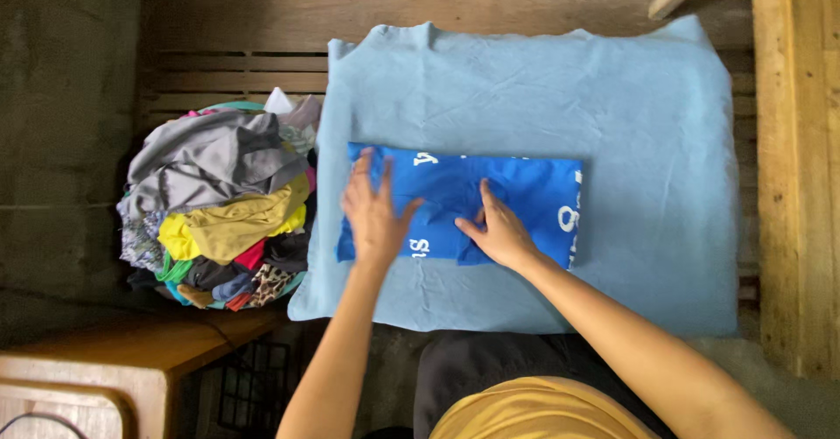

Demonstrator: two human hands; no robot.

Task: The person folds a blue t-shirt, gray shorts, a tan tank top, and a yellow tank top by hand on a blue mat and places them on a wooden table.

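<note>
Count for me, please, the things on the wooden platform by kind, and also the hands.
Hands: 2, left hand and right hand, both flat on the shirt
Folded blue shirt: 1
Light blue cloth spread under it: 1
Pile of mixed clothes: 1
Total: 5

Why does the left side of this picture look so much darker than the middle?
In the head view, soft even light falls on the light blue cloth and both hands, left hand, right hand; no glare, only faint shadows. The left edge lies in dim shade; focus is mostly sharp.
</note>
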